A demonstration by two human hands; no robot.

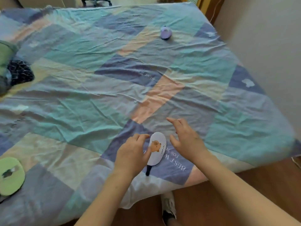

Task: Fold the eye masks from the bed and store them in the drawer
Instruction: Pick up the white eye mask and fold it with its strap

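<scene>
A pale lilac eye mask (157, 149) with a brown bear print lies folded on the bed near its front edge, a dark strap end sticking out below it. My left hand (132, 153) rests on the mask's left edge, thumb touching it. Just right of the mask my right hand (185, 140) hovers with its fingers spread and nothing in them. A green eye mask (11, 176) lies at the bed's front left. A folded purple eye mask (165, 32) sits far back on the right. The drawer is out of view.
The bed (97, 82) wears a wrinkled patchwork sheet in teal, blue and peach. Green and dark clothes (14, 69) are piled at the left edge. A wall (268, 46) runs along the right. The wooden floor (228, 198) and my shoe (168, 207) show below.
</scene>
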